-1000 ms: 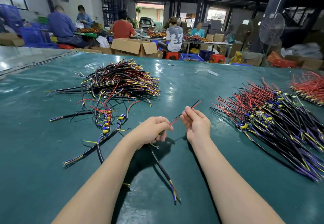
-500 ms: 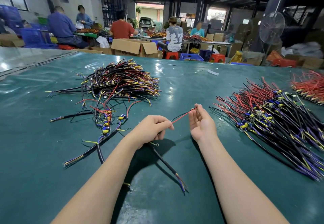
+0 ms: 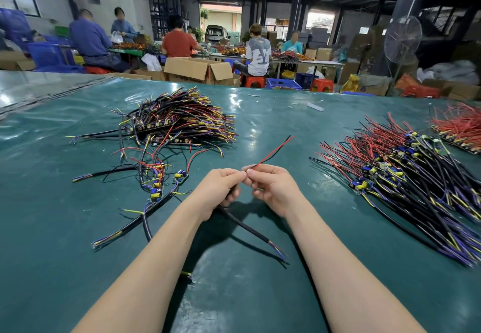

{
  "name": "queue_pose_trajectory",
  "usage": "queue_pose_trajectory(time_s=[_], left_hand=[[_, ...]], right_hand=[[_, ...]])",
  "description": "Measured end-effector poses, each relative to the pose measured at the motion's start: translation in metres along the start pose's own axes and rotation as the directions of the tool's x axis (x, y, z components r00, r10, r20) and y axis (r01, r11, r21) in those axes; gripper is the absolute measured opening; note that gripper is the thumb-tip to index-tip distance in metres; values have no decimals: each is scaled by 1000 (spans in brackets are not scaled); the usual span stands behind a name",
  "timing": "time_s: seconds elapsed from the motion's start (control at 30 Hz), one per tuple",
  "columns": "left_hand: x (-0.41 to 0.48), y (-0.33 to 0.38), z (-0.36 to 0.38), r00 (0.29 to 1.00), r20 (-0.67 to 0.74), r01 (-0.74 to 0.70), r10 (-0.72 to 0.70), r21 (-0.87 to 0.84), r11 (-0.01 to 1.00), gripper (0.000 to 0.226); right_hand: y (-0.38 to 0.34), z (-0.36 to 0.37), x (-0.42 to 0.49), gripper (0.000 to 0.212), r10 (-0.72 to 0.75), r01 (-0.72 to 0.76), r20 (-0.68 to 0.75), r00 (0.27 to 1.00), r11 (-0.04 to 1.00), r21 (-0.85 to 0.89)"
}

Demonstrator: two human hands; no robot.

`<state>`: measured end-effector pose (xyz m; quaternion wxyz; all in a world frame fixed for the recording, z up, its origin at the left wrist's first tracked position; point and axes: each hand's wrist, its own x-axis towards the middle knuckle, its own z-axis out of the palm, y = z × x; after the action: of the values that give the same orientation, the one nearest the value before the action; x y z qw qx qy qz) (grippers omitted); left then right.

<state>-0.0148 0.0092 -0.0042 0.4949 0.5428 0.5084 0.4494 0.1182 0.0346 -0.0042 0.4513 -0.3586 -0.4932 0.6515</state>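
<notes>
Left hand [image 3: 221,189] grips thick black sheathed cable [image 3: 250,228], trailing toward near right. Right hand [image 3: 273,187] pinches thin red-and-black wire pair [image 3: 273,151], pointing up toward far right.

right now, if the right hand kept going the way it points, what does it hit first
Probably the left hand: the right hand points left at it, fingertips nearly touching at the red and black wires.

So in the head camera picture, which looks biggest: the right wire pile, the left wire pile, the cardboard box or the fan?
1. right wire pile
2. left wire pile
3. cardboard box and fan: these look about alike. Both stand far back, so they may really be bigger.
</notes>
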Motion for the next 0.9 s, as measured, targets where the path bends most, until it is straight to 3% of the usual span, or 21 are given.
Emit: queue_pose_trajectory(time_s=[0.13, 0.2, 0.3, 0.4, 0.57, 0.9], left_hand=[[2, 5, 0, 996, 22, 89, -88, -62, 994, 19], [2, 4, 1, 997, 22, 74, -73, -11, 997, 16], [1, 1, 1, 1000, -11, 11, -9, 140, 990, 16], [1, -1, -1, 999, -23, -25, 29, 180, 983, 16], [0, 1, -2, 999, -49, 19, -14, 108, 994, 16], [-1, 7, -1, 995, -101, 31, -28, 29, 999, 26]], right_hand=[[2, -1, 2, 19, -48, 45, -103, 994, 999, -24], [1, -2, 3, 19, -42, 40, -114, 993, 999, -14], [0, -1, 2, 19, 6, -5, -43, 999, 1000, 4], [1, 0, 1, 19, 25, -25, 24, 999, 999, -24], [2, 4, 1, 20, -45, 44, -25, 999, 997, -56], [3, 10, 2, 20, -61, 69, -87, 994, 992, 102]])
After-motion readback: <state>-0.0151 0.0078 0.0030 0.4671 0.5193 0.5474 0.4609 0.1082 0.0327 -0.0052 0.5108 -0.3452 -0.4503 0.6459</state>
